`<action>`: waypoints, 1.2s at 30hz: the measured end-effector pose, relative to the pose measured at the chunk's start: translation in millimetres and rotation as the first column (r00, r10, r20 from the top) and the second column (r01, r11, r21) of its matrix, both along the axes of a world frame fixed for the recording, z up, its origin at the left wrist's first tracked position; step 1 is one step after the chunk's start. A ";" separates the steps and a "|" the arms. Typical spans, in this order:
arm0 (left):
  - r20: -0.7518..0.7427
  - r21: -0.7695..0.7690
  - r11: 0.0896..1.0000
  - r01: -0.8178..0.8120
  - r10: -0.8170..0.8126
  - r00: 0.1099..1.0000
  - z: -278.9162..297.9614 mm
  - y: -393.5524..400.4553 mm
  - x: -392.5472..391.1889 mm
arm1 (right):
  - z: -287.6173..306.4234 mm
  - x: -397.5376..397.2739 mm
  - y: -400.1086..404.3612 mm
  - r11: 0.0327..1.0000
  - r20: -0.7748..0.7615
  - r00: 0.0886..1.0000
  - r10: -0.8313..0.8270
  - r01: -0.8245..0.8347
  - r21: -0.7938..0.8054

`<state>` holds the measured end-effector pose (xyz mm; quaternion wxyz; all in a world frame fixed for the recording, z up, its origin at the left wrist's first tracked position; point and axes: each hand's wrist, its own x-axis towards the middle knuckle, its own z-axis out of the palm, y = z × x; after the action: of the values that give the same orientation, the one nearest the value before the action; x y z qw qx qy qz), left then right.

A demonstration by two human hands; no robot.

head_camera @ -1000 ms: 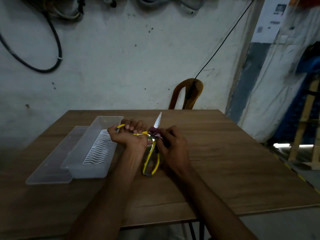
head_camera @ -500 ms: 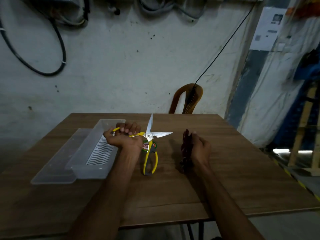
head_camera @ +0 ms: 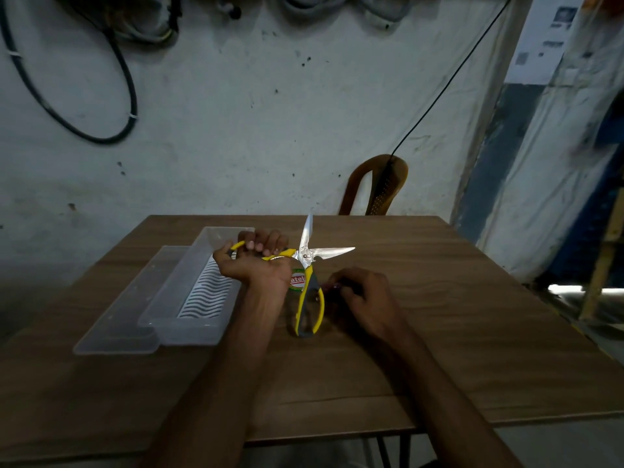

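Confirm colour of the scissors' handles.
Scissors' handles: yellow with grey inserts, seen best in the head view.

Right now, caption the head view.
Left hand grips wide-open yellow scissors at a wooden table; right hand holds a small dark item.

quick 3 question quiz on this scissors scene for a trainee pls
1. True or false: the blades of the scissors are spread wide apart.
2. The right hand, its fingers curled round a small dark thing, lies on the table: A) right of the scissors B) left of the scissors C) beyond the blade tips
3. What does the left hand grip?
Key: 1 true; 2 A; 3 one yellow handle of the scissors.
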<state>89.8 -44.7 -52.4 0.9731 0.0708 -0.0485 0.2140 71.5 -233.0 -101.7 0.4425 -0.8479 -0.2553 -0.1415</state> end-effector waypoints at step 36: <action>-0.053 0.010 1.000 0.000 0.001 0.999 0.5 -1.9 0.0 | 55.4 -0.8 -85.7 0.996 -0.479 0.878 -0.005 -0.040 -0.084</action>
<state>89.8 -46.6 -51.8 0.9736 0.0815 -0.0236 0.2119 70.7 -318.7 -46.3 0.4538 -0.8736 -0.1519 0.0884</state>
